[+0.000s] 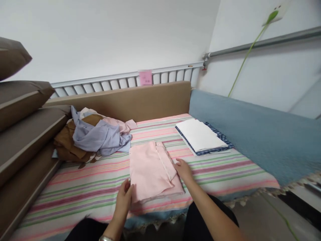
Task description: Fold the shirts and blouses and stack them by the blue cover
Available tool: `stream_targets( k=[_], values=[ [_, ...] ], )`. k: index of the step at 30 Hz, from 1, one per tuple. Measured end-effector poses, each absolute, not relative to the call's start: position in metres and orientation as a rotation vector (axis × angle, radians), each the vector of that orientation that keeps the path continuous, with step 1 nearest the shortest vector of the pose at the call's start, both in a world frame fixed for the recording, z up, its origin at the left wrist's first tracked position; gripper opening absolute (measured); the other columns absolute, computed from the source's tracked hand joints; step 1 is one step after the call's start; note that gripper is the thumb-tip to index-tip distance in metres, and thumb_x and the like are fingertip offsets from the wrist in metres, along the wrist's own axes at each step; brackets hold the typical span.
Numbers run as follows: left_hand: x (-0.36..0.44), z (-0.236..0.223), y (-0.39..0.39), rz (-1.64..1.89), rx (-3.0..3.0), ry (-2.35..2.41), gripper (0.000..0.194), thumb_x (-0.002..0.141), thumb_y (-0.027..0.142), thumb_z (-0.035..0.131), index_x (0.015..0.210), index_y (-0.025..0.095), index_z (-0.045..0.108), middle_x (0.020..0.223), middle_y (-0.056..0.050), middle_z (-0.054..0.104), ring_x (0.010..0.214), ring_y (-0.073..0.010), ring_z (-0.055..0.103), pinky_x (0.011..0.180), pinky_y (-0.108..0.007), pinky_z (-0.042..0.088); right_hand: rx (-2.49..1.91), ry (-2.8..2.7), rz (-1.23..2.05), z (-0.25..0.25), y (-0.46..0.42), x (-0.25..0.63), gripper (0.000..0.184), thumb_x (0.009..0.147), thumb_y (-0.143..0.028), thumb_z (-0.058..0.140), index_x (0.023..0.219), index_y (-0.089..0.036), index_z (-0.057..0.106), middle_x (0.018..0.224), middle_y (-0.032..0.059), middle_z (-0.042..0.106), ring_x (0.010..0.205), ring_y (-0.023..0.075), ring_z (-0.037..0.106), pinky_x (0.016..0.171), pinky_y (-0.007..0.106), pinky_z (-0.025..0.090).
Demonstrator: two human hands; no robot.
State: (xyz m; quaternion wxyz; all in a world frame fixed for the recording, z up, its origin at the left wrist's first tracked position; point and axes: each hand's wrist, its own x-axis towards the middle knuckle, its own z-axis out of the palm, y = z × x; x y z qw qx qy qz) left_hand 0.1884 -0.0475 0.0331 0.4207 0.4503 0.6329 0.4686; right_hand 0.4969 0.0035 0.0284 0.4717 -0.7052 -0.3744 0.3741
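Observation:
A folded pink garment (pixel 152 170) lies on the striped bedsheet (pixel 82 187) in front of me. My left hand (pixel 124 197) grips its lower left edge, fingers curled around the fabric. My right hand (pixel 184 169) rests against the garment's right edge, fingers tucked at the fold. A heap of unfolded clothes (pixel 92 137), lilac, brown and pink, sits at the back left of the bed. At the back right lies a neat stack of folded items (pixel 203 137), white on top of blue checked cloth.
Brown cushions (pixel 22 127) are stacked along the left. A tan headboard (pixel 130 100) and white rail run across the back. A blue blanket (pixel 260 134) covers the right side. A green cable (pixel 247 53) hangs on the right wall. Floor shows at lower right.

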Motion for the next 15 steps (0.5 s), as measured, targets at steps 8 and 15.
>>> stream_targets(
  k=[8,15],
  values=[
    [0.205,0.056,-0.029,0.953,0.692,1.314,0.039,0.065,0.035,0.071,0.093,0.01,0.062,0.077,-0.011,0.071,0.068,-0.0226,0.067,0.063,-0.034,0.054,-1.554,-0.894,1.336,0.036,0.01,0.479,0.026,0.062,-0.038,0.07,0.074,-0.016,0.064,0.07,0.0068,0.07,0.079,0.0257,0.066,0.069,0.034,0.05],
    [0.219,0.047,-0.037,1.005,0.587,1.268,0.039,0.062,0.01,0.07,0.1,0.009,0.06,0.088,-0.012,0.072,0.072,-0.0215,0.068,0.065,-0.033,0.056,-1.347,-0.814,1.641,0.042,0.007,0.474,0.043,0.059,-0.028,0.074,0.096,-0.013,0.06,0.085,0.01,0.071,0.079,0.0247,0.068,0.076,0.039,0.053]
  ],
)
